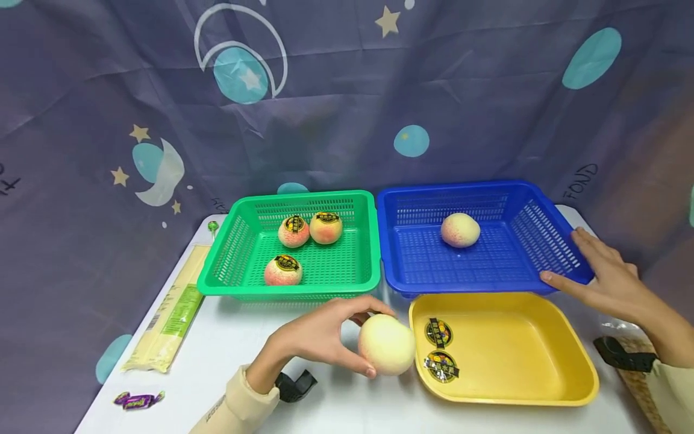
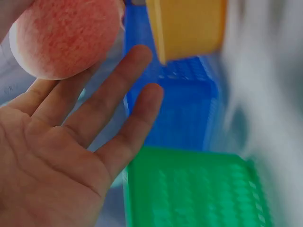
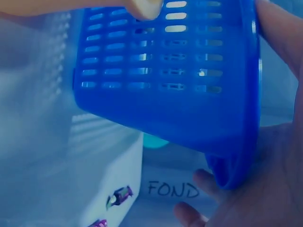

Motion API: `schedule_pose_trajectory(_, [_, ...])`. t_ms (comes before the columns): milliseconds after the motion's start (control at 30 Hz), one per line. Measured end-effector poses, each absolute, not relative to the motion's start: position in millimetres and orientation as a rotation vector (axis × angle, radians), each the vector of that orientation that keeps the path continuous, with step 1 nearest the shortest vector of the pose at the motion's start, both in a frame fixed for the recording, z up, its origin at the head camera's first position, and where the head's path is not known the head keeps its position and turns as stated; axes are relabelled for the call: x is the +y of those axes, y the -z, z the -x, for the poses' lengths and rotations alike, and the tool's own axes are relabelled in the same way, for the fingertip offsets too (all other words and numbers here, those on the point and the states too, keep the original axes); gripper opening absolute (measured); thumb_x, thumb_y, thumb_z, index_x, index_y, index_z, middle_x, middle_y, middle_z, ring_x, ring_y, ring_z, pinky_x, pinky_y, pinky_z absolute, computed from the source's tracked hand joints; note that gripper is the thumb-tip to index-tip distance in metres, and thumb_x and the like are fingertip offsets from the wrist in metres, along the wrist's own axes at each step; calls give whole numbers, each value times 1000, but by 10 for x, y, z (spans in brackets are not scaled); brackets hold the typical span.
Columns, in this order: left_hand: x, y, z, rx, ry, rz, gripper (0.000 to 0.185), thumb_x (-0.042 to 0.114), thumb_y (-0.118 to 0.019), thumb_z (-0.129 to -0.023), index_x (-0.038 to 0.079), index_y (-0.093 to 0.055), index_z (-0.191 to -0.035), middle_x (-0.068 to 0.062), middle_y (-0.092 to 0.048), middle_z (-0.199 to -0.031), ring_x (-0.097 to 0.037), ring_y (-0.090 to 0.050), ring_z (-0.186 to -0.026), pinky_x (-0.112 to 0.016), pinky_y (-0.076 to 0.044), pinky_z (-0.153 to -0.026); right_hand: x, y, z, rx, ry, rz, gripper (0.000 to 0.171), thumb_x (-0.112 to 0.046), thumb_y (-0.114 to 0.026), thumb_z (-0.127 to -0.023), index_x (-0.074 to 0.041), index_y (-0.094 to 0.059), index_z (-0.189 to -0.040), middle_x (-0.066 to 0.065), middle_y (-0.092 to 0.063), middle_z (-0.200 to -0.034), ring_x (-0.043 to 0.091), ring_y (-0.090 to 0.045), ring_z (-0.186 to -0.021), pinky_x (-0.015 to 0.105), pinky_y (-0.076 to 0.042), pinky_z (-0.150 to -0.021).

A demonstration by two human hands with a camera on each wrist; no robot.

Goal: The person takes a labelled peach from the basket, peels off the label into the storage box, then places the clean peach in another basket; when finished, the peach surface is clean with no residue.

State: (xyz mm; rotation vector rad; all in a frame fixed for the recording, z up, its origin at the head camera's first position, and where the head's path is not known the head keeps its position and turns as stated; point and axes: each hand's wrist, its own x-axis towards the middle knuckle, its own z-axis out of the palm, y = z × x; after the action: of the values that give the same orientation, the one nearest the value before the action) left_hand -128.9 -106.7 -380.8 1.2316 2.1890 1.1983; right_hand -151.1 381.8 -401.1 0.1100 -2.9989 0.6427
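Note:
My left hand (image 1: 331, 337) holds a pale, pink-blushed peach (image 1: 387, 345) between thumb and fingers, just left of the yellow tub (image 1: 504, 355). In the left wrist view the peach's red side (image 2: 68, 35) shows, with the other fingers spread below it. My right hand (image 1: 618, 277) rests at the front right corner of the blue basket (image 1: 434, 283), thumb by the front rim and fingers along the right rim. One peach (image 1: 460, 230) without a visible sticker lies in that basket. Two round black-and-gold stickers (image 1: 438, 333) are on the tub's left side.
A green basket (image 1: 287, 291) stands left of the blue one, with three peaches (image 1: 283, 271) bearing stickers. Along the table's left edge lie a long clear packet (image 1: 168, 313), a purple-wrapped candy (image 1: 138, 401) and a green lollipop (image 1: 213, 226). A patterned cloth (image 1: 325, 120) hangs behind.

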Motion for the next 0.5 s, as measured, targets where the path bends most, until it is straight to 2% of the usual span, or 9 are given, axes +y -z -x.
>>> schedule_pose_trajectory(133, [-785, 3676, 1433, 2162, -1243, -1310, 84, 21, -92, -75, 24, -49, -147, 4, -58, -142, -6, -61, -120, -24, -51, -103, 3853, 4011, 1528, -3035, -661, -95, 108, -52, -60, -96, -1, 10, -160, 26, 16, -167, 70, 0, -142, 87, -7, -97])
schedule_pose_trajectory(267, [-457, 3538, 1640, 2194, -1240, -1404, 84, 23, -91, -76, 23, -48, -148, 5, -59, -143, -7, -60, -117, -21, -52, -99, 3863, 4014, 1540, -3062, -699, -100, 108, -52, -59, -97, -4, 14, -160, 22, 23, -166, 67, 7, -145, 91, -1, -98])
schedule_pose_trajectory(500, [187, 3275, 2024, 2201, -1196, -1498, 76, 27, -88, -80, 18, -50, -145, 2, -57, -142, -3, -56, -116, -14, -49, -97, 3851, 4046, 1563, -3069, -795, -140, 110, -50, -61, -96, -4, 17, -159, 20, 29, -165, 59, 18, -148, 87, 2, -102])
